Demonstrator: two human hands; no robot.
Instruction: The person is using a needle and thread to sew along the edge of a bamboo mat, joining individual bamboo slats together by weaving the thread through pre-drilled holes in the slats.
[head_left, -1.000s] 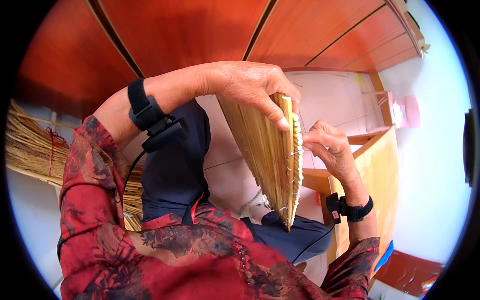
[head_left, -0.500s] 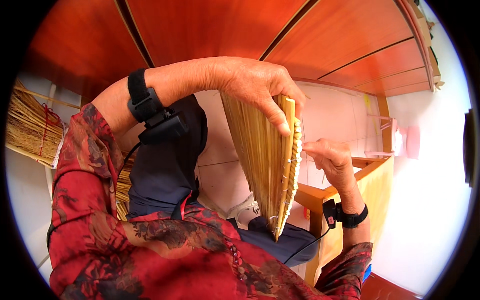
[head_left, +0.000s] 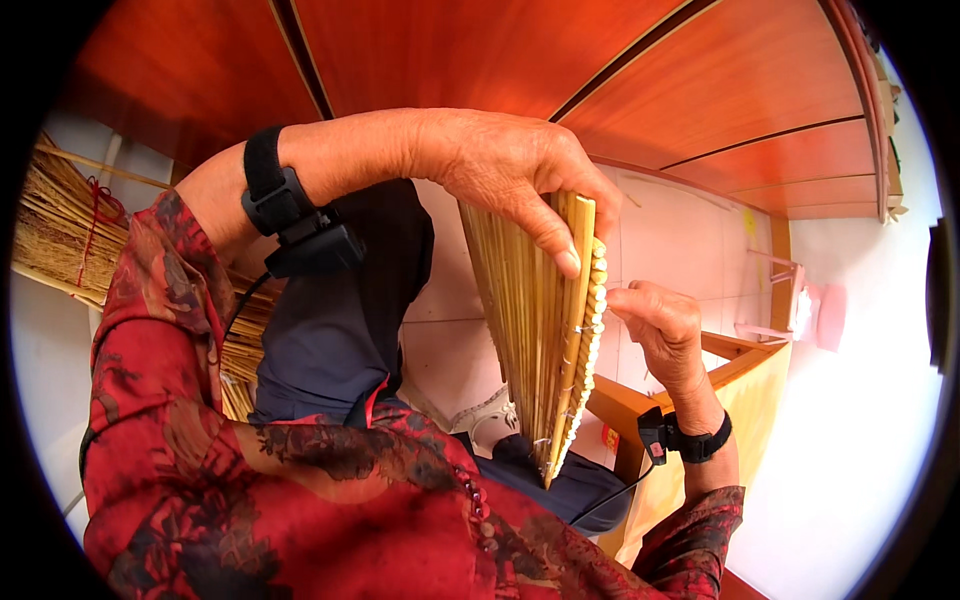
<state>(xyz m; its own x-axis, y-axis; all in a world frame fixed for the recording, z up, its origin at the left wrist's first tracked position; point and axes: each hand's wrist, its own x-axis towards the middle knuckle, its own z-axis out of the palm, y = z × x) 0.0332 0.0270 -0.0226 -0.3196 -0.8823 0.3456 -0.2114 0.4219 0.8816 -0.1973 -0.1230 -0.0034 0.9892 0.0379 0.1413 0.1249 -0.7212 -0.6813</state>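
A mat of straight yellow straw stalks (head_left: 520,330), bound side by side with thin white thread, stands on edge before me. Its lower tip rests by my right thigh. My left hand (head_left: 520,175) reaches over its top and grips it, thumb on the near face and fingers behind. Along the mat's right edge runs a row of pale, bead-like stalk ends (head_left: 590,330). Just beside that row is my right hand (head_left: 668,325), thumb and forefinger pinched together at the edge. Whatever lies in the pinch is too small to make out.
Bundles of straw (head_left: 70,225), one tied with red string, lie at the far left. A wooden frame (head_left: 740,400) stands close to my right forearm. Red-brown cabinet doors (head_left: 430,60) rise ahead, and a pink stool (head_left: 815,310) sits at the right by the white wall.
The view has shifted slightly, moving the cabinet and stool in the picture. Both hands keep nearly the same hold and place at the mat.
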